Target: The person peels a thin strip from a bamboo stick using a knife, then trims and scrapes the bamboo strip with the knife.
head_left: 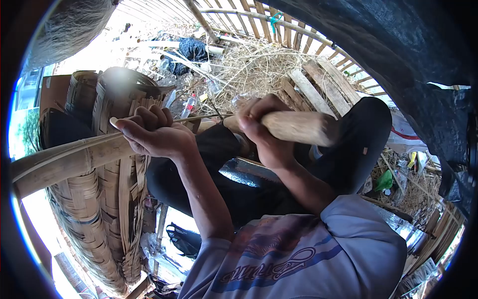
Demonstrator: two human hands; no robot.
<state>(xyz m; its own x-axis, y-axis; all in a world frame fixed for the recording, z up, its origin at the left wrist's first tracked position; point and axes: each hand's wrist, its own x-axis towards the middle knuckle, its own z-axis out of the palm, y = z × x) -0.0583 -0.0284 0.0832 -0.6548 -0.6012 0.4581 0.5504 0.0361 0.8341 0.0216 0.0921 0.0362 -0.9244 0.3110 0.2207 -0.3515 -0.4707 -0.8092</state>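
Observation:
My left hand [157, 133] is turned palm up on the left, fingers curled round a thin bamboo strip [199, 117]. The strip runs out on both sides of the hand. Beside and below that hand is a thick bamboo pole [74, 157], slanting to the left edge. Near the middle, my right hand [264, 124] is closed round a thick wooden handle [294, 125], whose right end is blurred. What joins the handle's other end is hard to make out. Below, over my dark trousers, lies a shiny metallic-looking piece [249, 172].
Tall woven bamboo baskets [82, 204] stand at the left. Ahead are dry straw [254, 62], wooden boards [323, 87], a plastic bottle [189, 104] and black plastic [191, 50]. A slatted fence [264, 22] bounds the back. Dark sheeting [398, 55] hangs at the upper right.

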